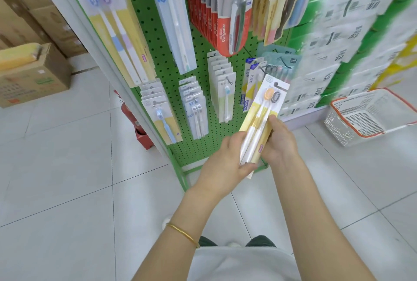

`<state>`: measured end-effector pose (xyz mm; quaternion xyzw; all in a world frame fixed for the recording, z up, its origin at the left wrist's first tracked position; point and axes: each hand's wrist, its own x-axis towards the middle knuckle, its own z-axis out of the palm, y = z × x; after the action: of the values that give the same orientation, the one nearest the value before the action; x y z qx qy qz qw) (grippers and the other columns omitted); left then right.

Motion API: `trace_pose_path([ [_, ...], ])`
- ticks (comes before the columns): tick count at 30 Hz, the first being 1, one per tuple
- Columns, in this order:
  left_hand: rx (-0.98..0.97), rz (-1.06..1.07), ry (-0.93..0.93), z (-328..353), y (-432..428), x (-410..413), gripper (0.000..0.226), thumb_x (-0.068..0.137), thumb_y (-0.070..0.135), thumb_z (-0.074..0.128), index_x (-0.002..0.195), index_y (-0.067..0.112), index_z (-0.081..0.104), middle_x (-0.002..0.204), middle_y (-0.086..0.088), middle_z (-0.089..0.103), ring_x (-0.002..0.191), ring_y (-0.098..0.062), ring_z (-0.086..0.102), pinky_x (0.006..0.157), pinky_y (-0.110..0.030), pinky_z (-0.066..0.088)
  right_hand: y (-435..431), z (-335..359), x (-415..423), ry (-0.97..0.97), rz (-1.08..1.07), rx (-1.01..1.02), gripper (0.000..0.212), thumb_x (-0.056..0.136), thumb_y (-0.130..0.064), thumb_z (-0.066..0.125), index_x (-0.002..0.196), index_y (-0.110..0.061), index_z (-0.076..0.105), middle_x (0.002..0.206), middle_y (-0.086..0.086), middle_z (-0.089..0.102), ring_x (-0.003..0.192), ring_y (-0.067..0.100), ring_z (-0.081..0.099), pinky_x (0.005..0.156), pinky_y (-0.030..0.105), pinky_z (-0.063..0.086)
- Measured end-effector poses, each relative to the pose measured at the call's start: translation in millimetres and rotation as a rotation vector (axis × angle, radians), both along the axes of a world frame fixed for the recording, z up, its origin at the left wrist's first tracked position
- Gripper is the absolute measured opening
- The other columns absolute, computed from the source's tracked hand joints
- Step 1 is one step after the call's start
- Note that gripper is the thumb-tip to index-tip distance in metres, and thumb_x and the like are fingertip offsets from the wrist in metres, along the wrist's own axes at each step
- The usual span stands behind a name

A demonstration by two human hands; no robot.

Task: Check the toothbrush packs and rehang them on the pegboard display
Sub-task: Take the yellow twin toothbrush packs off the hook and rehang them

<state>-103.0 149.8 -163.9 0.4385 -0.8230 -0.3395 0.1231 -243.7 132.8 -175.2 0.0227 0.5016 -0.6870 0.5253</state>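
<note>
Between both hands, the toothbrush pack (261, 118) is gripped by its lower half: the left hand (225, 159) wraps the bottom end and the right hand (279, 143) clasps the edge just above. The pack's long axis runs up and away from the grip, with the hang slot (278, 85) farthest out, toward the pegboard (196, 147). The right hand is nearer the slot.

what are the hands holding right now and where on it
Both hands grip one yellow two-brush toothbrush pack at its lower, handle end: the left hand at the bottom left edge, the right hand along the right edge.
</note>
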Motion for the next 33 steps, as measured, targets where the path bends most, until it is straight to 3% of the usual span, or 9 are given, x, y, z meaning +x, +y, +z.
trace_pose_path([
  [2,0.005,-0.015,-0.058,-1,0,0,0.086,0.081,0.039,0.071,0.148,0.03,0.017,0.142,0.003,0.031,0.116,-0.023,0.051,0.091,-0.039,0.046,0,0,-1,-0.023,-0.011,0.007,0.027,0.1,-0.024,0.045,0.117,-0.006,0.056,0.094,0.009,0.065,0.08,0.022,0.065,0.069,0.037,0.054],
  [6,0.021,-0.041,-0.123,-4,-3,0,0.097,0.078,0.045,0.072,0.15,0.031,0.01,0.141,0.005,0.028,0.12,-0.018,0.047,0.092,-0.035,0.045,-2,-2,-1,-0.035,0.005,-0.01,0.04,0.1,-0.03,0.044,0.126,-0.002,0.053,0.092,0.009,0.063,0.085,0.024,0.062,0.084,0.043,0.051],
  [11,0.215,-0.048,-0.062,-1,-7,-1,0.082,0.077,0.028,0.061,0.146,0.034,0.018,0.119,-0.001,0.044,0.097,-0.021,0.054,0.081,-0.034,0.049,0,2,-1,-0.113,0.103,-0.04,0.039,0.097,-0.043,0.045,0.102,-0.005,0.055,0.095,0.017,0.056,0.097,0.03,0.056,0.098,0.048,0.045],
  [13,0.323,-0.028,0.047,0,-10,1,0.067,0.079,0.022,0.054,0.141,0.029,0.027,0.105,-0.001,0.048,0.086,-0.018,0.052,0.075,-0.034,0.05,2,3,-3,-0.082,0.152,-0.043,0.043,0.095,-0.048,0.045,0.102,-0.007,0.053,0.103,0.018,0.059,0.1,0.032,0.058,0.092,0.048,0.049],
  [17,0.623,0.044,0.241,2,-16,11,0.053,0.092,-0.004,0.039,0.14,0.017,0.031,0.126,-0.005,0.049,0.1,-0.017,0.062,0.078,-0.031,0.058,7,3,-2,0.069,0.166,-0.076,0.007,0.095,-0.016,0.053,0.09,-0.011,0.054,0.077,0.002,0.068,0.075,0.019,0.061,0.066,0.034,0.05],
  [22,0.739,0.028,0.345,0,-18,20,0.043,0.093,-0.006,0.047,0.131,0.013,0.042,0.117,-0.016,0.062,0.086,-0.02,0.07,0.068,-0.029,0.059,9,7,1,0.266,0.23,-0.095,0.016,0.094,-0.003,0.052,0.086,-0.012,0.063,0.077,0.002,0.069,0.067,0.014,0.063,0.065,0.03,0.052],
  [27,0.622,0.084,0.286,-2,-17,20,0.016,0.096,0.017,0.055,0.11,0.024,0.058,0.099,0.0,0.069,0.08,-0.014,0.069,0.069,-0.023,0.056,10,13,4,0.379,0.273,-0.141,0.012,0.092,-0.004,0.055,0.087,-0.011,0.063,0.076,0.0,0.071,0.061,0.01,0.065,0.054,0.024,0.052],
  [30,0.491,0.181,0.291,-4,-22,18,0.017,0.094,0.027,0.059,0.109,0.024,0.066,0.102,0.007,0.071,0.091,-0.011,0.067,0.085,-0.028,0.053,11,17,6,0.429,0.376,-0.173,0.008,0.09,-0.003,0.057,0.094,-0.007,0.064,0.084,0.006,0.07,0.066,0.015,0.066,0.055,0.026,0.052],
  [33,0.47,0.307,0.435,3,-29,18,0.022,0.093,0.029,0.06,0.111,0.017,0.065,0.104,0.001,0.072,0.094,-0.015,0.069,0.086,-0.036,0.055,11,16,11,0.44,0.485,-0.211,0.011,0.089,-0.003,0.059,0.099,-0.005,0.064,0.092,0.01,0.071,0.074,0.02,0.066,0.063,0.03,0.053],
])
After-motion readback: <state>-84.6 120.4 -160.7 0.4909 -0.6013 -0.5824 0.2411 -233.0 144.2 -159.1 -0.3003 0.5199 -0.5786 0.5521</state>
